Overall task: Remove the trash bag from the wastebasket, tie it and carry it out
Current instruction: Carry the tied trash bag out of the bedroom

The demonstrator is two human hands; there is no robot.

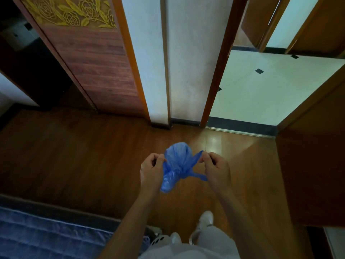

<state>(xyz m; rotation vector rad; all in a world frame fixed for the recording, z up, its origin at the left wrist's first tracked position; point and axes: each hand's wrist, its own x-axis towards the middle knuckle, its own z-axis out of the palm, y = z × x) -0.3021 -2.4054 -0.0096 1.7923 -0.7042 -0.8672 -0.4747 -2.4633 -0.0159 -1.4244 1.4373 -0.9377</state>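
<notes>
A small blue plastic trash bag hangs in the air between my hands, above the wooden floor. Its neck is gathered into a twist or knot at the middle, with a puffed part above and a loose end hanging below. My left hand pinches the bag's left edge. My right hand pinches a stretched strip of the bag on the right. The wastebasket itself cannot be made out with certainty; a white perforated object shows at the bottom by my body.
An open doorway with a white tiled floor lies ahead to the right, its wooden door swung open at the right. A wooden wardrobe stands at the left, a bed edge at the bottom left.
</notes>
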